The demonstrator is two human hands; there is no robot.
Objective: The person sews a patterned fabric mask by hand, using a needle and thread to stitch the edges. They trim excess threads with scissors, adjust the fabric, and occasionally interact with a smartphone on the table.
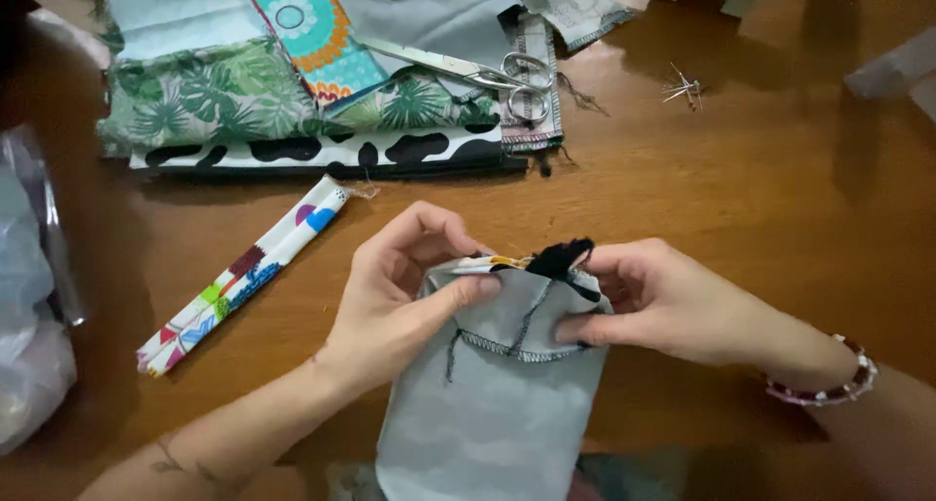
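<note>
Two hands work at the top edge of a grey fabric piece (487, 404) that lies on the wooden surface (760, 189), its lower end running toward the person. The left hand (405, 296) has its fingers closed on the upper left corner, thumb pressed flat across the cloth, while the right hand (648, 301) pinches the upper right corner beside a black scrap (564, 257) that sticks up from the edge. A stitched seam (512, 348) curves just below the fingers, with a loose dark thread hanging left of it. It looks like the top edge is being folded or lined up, so a steady, even pinch on both corners seems called for. Scissors (478, 72) rest on a stack of printed fabrics (244, 101) well beyond, and a colourful folded strip (244, 277) lies to the left.
</note>
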